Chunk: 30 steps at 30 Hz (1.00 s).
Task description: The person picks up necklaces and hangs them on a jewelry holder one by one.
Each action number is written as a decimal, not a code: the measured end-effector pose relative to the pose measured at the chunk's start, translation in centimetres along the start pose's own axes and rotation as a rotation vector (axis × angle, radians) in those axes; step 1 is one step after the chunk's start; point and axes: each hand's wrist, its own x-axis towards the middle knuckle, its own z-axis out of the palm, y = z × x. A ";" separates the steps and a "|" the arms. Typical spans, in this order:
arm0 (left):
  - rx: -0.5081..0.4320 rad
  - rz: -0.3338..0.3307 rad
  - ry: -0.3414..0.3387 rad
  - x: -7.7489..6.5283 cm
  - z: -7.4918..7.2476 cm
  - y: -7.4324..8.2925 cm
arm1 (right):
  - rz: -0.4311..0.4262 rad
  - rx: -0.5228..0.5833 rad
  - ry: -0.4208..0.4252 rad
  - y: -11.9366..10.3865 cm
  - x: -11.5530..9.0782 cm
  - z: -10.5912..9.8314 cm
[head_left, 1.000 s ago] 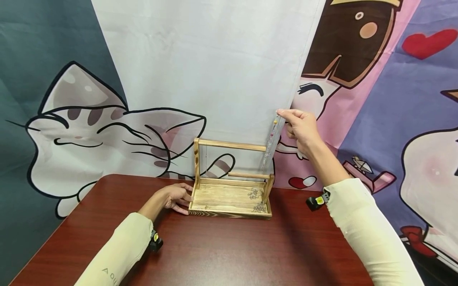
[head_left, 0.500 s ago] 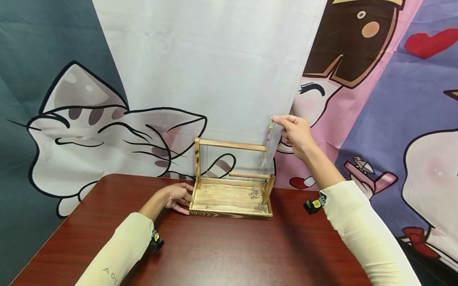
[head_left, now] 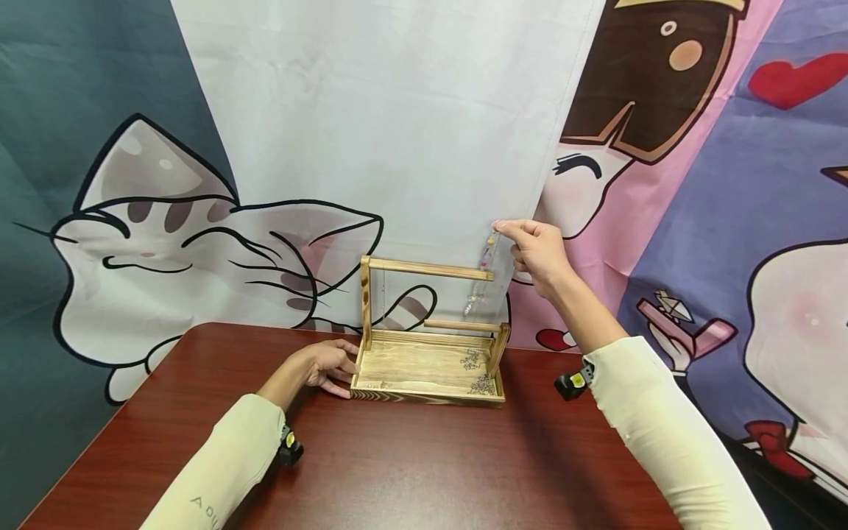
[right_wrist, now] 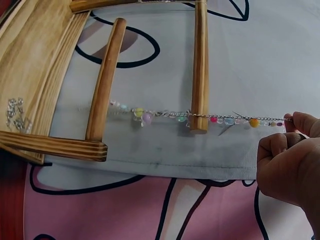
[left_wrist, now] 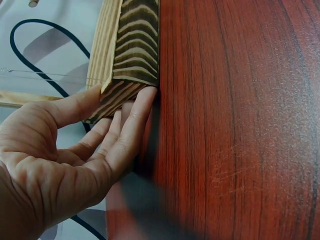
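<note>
My right hand (head_left: 539,250) pinches the top end of a beaded chain necklace (head_left: 489,258) between thumb and fingertips. The necklace hangs down by the free end of the upper bar (head_left: 430,269) of a wooden jewelry stand (head_left: 411,366). In the right wrist view, its silver chain with colored beads (right_wrist: 254,122) crosses that bar's end; whether it touches is unclear. My left hand (head_left: 324,366) holds the stand's left end. In the left wrist view, the thumb lies on the tray rim (left_wrist: 107,82) and the fingers (left_wrist: 137,112) lie along the outer end wall.
Two small heaps of silver chain (head_left: 472,359) lie at the tray's right side. A thin chain (head_left: 383,294) hangs from the upper bar near its post. The lower bar (head_left: 460,324) juts leftward. Behind the red-brown table (head_left: 424,456) hangs a cartoon-print cloth (head_left: 318,132).
My right hand has moved left and slightly down with the necklace, from beyond the upper bar's free end to over it. The left hand and the stand have stayed put.
</note>
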 end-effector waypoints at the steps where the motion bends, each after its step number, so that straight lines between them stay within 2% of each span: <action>1: 0.000 0.000 0.000 0.0 0.0 0.0 | 0.001 -0.006 0.002 0.1 0.0 0.1; 20: 0.003 0.000 0.007 -0.1 0.1 0.1 | 0.021 -0.068 -0.044 1.3 -0.1 1.7; 30: -0.001 -0.008 0.023 0.0 0.1 0.1 | 0.044 -0.076 -0.051 1.6 -0.3 3.7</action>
